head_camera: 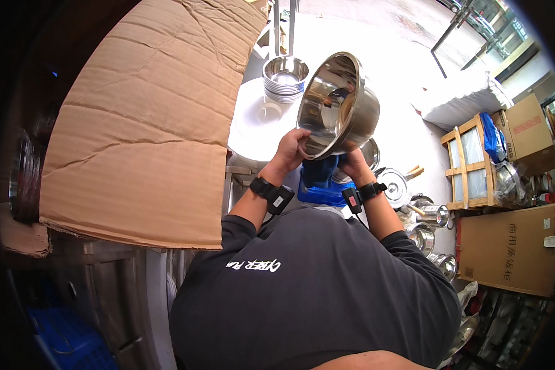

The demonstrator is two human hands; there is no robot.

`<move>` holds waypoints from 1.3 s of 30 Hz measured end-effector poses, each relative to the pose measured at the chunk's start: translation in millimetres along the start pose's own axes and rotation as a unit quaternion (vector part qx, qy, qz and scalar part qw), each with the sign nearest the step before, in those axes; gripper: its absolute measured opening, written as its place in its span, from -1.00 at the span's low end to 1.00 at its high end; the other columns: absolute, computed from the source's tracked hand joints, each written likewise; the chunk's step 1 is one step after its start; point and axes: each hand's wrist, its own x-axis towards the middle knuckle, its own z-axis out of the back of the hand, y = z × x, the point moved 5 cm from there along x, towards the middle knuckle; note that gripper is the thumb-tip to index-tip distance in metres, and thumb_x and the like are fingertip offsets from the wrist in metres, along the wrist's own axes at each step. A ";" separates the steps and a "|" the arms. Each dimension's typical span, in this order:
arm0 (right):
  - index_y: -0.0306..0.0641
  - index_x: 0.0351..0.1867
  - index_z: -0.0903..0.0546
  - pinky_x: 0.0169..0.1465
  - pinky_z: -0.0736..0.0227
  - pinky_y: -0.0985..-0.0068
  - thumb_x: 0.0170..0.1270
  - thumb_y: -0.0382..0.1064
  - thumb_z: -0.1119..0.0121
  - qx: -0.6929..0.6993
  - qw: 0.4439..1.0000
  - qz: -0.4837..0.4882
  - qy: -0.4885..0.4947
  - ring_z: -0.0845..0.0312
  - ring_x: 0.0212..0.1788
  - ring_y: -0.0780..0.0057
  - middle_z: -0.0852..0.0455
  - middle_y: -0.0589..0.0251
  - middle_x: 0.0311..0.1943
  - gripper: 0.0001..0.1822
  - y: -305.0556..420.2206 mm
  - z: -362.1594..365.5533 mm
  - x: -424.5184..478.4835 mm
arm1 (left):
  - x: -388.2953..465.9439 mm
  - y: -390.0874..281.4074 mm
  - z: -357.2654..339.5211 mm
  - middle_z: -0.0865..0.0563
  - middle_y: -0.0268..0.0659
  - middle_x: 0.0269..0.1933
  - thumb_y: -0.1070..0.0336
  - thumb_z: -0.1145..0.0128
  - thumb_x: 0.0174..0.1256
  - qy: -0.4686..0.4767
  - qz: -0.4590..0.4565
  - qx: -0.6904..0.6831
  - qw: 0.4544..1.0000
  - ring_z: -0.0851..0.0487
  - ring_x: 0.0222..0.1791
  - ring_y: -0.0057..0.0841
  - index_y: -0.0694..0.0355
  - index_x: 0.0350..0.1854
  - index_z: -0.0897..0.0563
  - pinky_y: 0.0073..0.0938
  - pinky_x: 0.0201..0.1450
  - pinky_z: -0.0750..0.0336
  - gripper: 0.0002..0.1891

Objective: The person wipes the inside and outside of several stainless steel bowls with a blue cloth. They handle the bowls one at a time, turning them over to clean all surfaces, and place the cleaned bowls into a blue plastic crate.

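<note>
A large stainless steel basin (329,108) is held up and tilted on its side, its opening turned to the left. My left hand (290,149) grips its lower rim, thumb inside. My right hand (353,164) is under the basin's outer wall, its fingers mostly hidden. A dark blue cloth (321,172) is bunched at that hand, against the underside of the basin. Beyond my left hand, a stack of shiny steel bowls (285,78) stands on a round white tabletop (247,134). Below the cloth is a blue plastic crate (319,194), partly covered by my arms and body.
A big cardboard sheet (148,129) fills the left side, close to my left arm. Steel pots (421,237) and a lidded pan (394,187) stand on the floor at right. Farther right are a wooden-framed crate (469,162) and a large carton (508,249).
</note>
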 end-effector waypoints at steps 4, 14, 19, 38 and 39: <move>-0.26 -0.02 -0.53 0.06 -0.43 0.44 0.15 -0.29 -0.15 -0.025 0.997 0.065 0.027 -0.55 -0.05 0.44 -0.63 0.26 -0.09 -0.67 32.3 24.1 -11.7 | -10.8 -25.7 24.8 -0.64 -0.14 -0.38 0.45 0.14 0.21 -0.066 -0.068 0.083 0.992 -0.66 -0.36 -0.42 0.42 -0.30 -0.50 -0.42 -0.26 -0.57 -0.83; -0.43 -0.10 -0.57 -0.09 -0.52 0.49 0.18 -0.34 -0.17 -0.053 0.997 0.029 -0.048 -0.60 -0.19 0.42 -0.64 0.12 -0.20 -0.73 22.9 -14.8 17.2 | -22.3 2.9 37.3 -0.64 -0.26 -0.34 0.32 0.05 0.23 -0.069 0.064 0.063 0.994 -0.62 -0.44 -0.43 0.34 -0.26 -0.56 -0.49 -0.46 -0.49 -0.80; -0.36 -0.05 -0.56 0.02 -0.46 0.47 0.11 -0.39 -0.21 -0.051 0.993 -0.067 0.083 -0.57 -0.11 0.44 -0.64 0.22 -0.15 -0.68 -15.7 -52.0 18.2 | -16.6 -28.1 122.1 -0.64 -0.12 -0.15 0.32 0.11 0.25 -0.131 -0.053 0.130 0.982 -0.63 -0.16 -0.36 0.42 -0.06 -0.52 -0.38 -0.16 -0.52 -0.68; -0.17 0.23 -0.30 0.10 -0.29 0.04 0.19 0.01 -0.15 -0.170 0.983 -0.072 -0.014 -0.32 0.16 0.16 -0.41 0.08 0.14 -0.38 -17.3 -31.9 148.6 | -83.4 -27.0 162.3 -0.55 -0.34 -0.63 0.45 -0.07 0.10 -0.288 -0.094 0.077 0.950 -0.56 -0.57 -0.50 0.22 -0.61 -0.52 -0.45 -0.42 -0.52 -0.87; -0.17 0.25 -0.29 0.19 -0.18 -0.05 0.20 0.07 -0.13 -0.184 0.979 -0.084 -0.032 -0.23 0.22 0.08 -0.36 0.06 0.20 -0.36 -11.4 -25.5 146.7 | -86.2 -27.3 162.7 -0.55 -0.34 -0.62 0.45 -0.07 0.10 -0.302 -0.103 0.090 0.943 -0.58 -0.56 -0.49 0.23 -0.60 -0.52 -0.43 -0.41 -0.54 -0.88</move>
